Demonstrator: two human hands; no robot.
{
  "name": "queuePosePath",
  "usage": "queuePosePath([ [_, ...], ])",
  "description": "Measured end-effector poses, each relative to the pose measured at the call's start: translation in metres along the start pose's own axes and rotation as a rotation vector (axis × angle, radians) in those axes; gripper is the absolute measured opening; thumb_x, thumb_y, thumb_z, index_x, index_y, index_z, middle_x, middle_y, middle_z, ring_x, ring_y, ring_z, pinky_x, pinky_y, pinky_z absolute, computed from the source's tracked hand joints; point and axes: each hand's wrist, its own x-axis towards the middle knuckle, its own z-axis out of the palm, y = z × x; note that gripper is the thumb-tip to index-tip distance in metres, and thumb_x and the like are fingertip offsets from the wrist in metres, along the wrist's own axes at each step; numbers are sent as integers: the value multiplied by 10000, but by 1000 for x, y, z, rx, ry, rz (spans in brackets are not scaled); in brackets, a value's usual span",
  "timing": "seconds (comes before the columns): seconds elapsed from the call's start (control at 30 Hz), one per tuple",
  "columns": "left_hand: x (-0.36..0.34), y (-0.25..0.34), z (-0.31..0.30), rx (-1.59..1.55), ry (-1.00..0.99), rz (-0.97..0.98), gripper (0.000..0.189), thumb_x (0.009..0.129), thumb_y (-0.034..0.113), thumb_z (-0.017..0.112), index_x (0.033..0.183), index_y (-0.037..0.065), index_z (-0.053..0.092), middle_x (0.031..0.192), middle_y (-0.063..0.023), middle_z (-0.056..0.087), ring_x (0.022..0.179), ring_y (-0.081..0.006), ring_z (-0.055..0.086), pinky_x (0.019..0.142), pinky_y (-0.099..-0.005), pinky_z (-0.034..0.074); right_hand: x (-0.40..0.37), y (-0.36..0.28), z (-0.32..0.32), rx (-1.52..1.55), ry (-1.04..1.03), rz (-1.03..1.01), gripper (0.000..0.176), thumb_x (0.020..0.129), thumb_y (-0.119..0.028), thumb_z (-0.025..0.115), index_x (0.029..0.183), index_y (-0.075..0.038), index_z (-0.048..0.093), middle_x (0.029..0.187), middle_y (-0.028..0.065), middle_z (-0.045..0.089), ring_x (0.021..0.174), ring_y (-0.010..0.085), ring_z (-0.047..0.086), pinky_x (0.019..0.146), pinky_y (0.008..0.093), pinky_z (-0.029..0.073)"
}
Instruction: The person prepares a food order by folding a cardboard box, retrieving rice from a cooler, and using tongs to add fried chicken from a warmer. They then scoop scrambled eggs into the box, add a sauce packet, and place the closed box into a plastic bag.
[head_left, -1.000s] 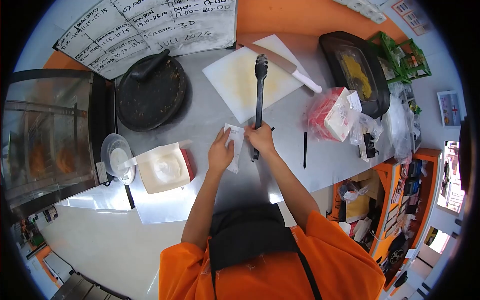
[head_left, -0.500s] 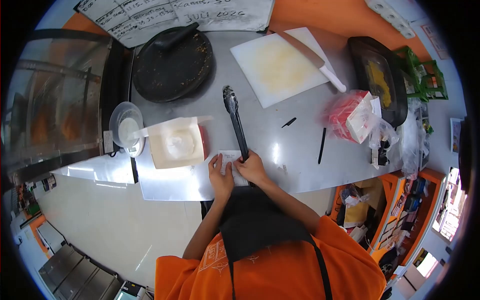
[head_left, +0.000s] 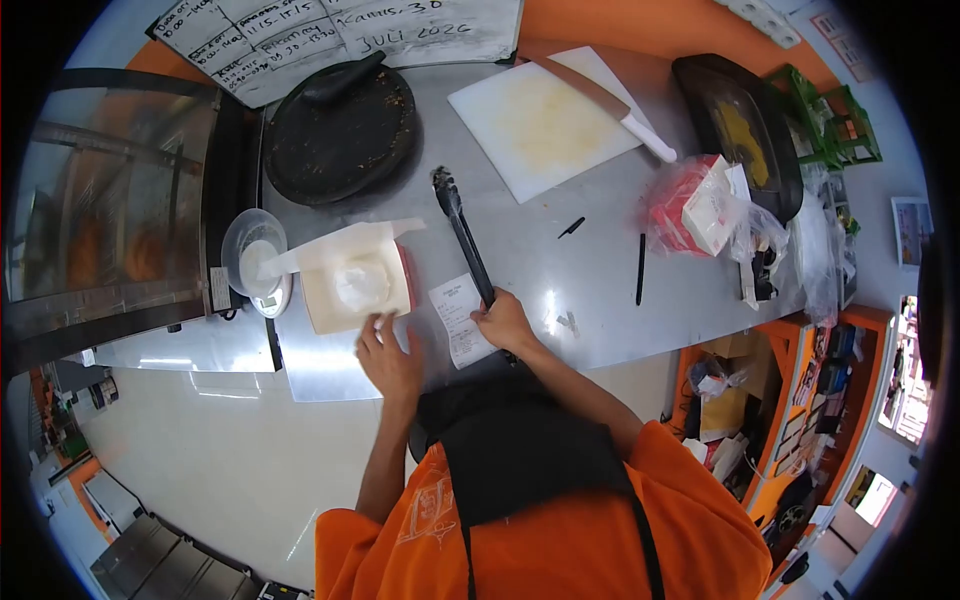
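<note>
Gripping the tongs point(head_left: 460, 232) by the handle end, the right hand point(head_left: 505, 325) should hold them level, receipt point(head_left: 457, 320) at its 9 o'clock; the left hand point(head_left: 390, 362), fingers spread empty, hovers near the takeaway box point(head_left: 352, 282).

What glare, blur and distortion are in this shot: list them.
Head view: fisheye bends the steel counter edges and blackens the corners; glare spot beside the right hand holding the tongs; the whiteboard writing reads sharp.
</note>
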Motion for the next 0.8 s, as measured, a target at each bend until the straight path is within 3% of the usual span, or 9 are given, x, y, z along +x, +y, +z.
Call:
queuePosePath([
  [0.03, 12, -2, -8, 208, 51, 117, 273, 764, 83, 682, 1032, 96, 632, 1149, -107, 552, 1013, -300, 544, 900, -386, 414, 1, -2, -1, -16, -20, 11, 228, 727, -104, 707, 851, 29, 569, 792, 208, 640, 787, 357, 640, 706, 399, 499],
  [0.17, 35, -26, 0, -58, -78, 279, 154, 781, 58, 666, 931, 89, 661, 948, -33, 636, 885, -243, 591, 854, -383, 407, 10, 1, 4, -65, -33, -36, 247, 728, -111, 700, 881, 50, 590, 835, 241, 651, 843, 397, 642, 749, 426, 505],
  [0.2, 37, -22, 2, -112, -14, 282, 133, 771, 34, 646, 886, 95, 676, 858, -28, 642, 861, -226, 596, 809, -378, 418, 12, 0, 5, -77, -28, -38, 256, 726, -116, 704, 883, 52, 591, 835, 242, 651, 843, 396, 643, 749, 423, 506],
  [0.27, 36, -15, 7, -153, -66, 330, 139, 759, 29, 638, 876, 94, 677, 858, -36, 635, 853, -231, 596, 793, -377, 425, 13, 0, 8, -105, -22, -41, 274, 721, -125, 711, 889, 55, 593, 836, 245, 651, 843, 393, 645, 748, 418, 508],
  [0.47, 17, 1, 38, -267, -117, 361, 178, 750, 25, 628, 906, 88, 686, 876, -46, 616, 828, -233, 590, 725, -361, 446, 0, -5, -2, 32, 1, -20, 294, 728, -184, 763, 814, 7, 557, 717, 127, 609, 687, 225, 617, 634, 335, 484],
  [0.57, 16, 12, 44, -306, -123, 359, 192, 745, 15, 631, 913, 88, 687, 868, -43, 609, 828, -228, 589, 720, -356, 446, -19, -3, -20, 36, -63, 15, 353, 719, -215, 759, 874, 39, 569, 800, 182, 639, 776, 285, 651, 705, 361, 499],
  [0.67, 16, 22, 49, -310, -124, 392, 207, 733, 3, 633, 916, 86, 687, 862, -38, 603, 823, -223, 586, 715, -349, 445, -38, 17, -32, 82, -76, 29, 309, 735, -199, 733, 865, 20, 558, 764, 147, 618, 744, 261, 634, 694, 351, 492],
  [0.77, 16, 31, 51, -331, -132, 438, 224, 722, 0, 633, 921, 87, 689, 860, -35, 600, 812, -218, 584, 711, -347, 451, -46, 38, -33, 116, 8, 20, 269, 747, -151, 739, 779, -50, 492, 669, 47, 519, 614, 143, 518, 576, 300, 435],
  [0.8, 14, 33, 53, -354, -147, 455, 225, 729, -4, 636, 927, 87, 689, 869, -42, 605, 811, -225, 587, 711, -351, 460, -45, 44, -32, 110, 15, 23, 251, 750, -154, 721, 805, -28, 511, 692, 77, 548, 655, 178, 553, 614, 316, 451],
])
